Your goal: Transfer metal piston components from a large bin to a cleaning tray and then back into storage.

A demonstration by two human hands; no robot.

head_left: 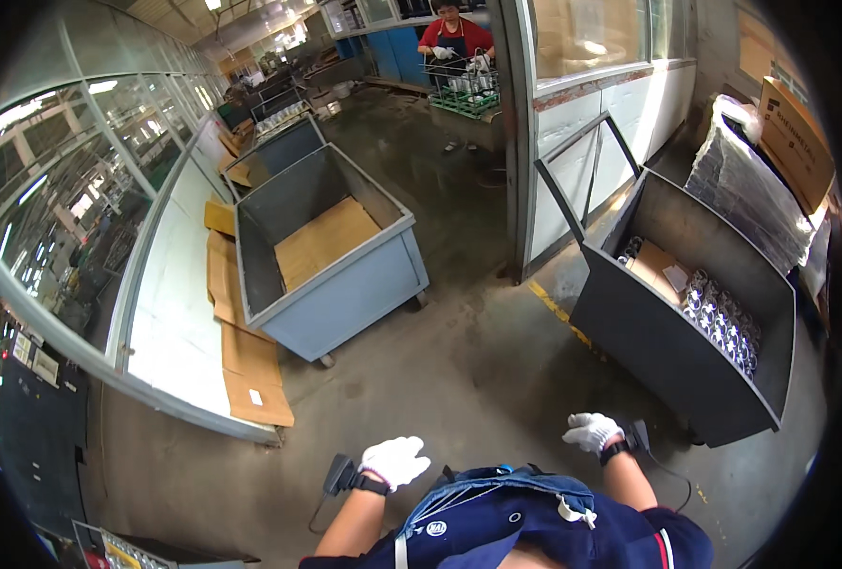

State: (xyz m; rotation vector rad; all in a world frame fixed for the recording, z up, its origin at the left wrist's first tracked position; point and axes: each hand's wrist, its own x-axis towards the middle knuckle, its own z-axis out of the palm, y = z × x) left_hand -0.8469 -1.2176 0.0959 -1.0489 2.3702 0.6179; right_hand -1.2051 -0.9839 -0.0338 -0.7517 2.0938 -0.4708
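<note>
My left hand (395, 461), in a white knit glove, hovers over the floor in front of my body with its fingers loosely spread and nothing in it. To the right, my right hand (591, 432) wears the same kind of glove. Its fingers are loosely apart and hold nothing. Both wrists carry a black strap with a small dark device. The nearest thing to my right hand is a dark grey metal cart (668, 346), touched by neither hand. Inside it are rows of shiny metal parts (720, 327) and a piece of brown cardboard (655, 269).
Ahead on the left stands a grey-blue wheeled bin (345, 299) with cardboard on its bottom; another bin (288, 152) is behind it. Cardboard sheets (250, 375) lean along the left wall. A post (516, 142) divides the passage. Beyond, a co-worker (454, 38) handles a green basket (466, 102).
</note>
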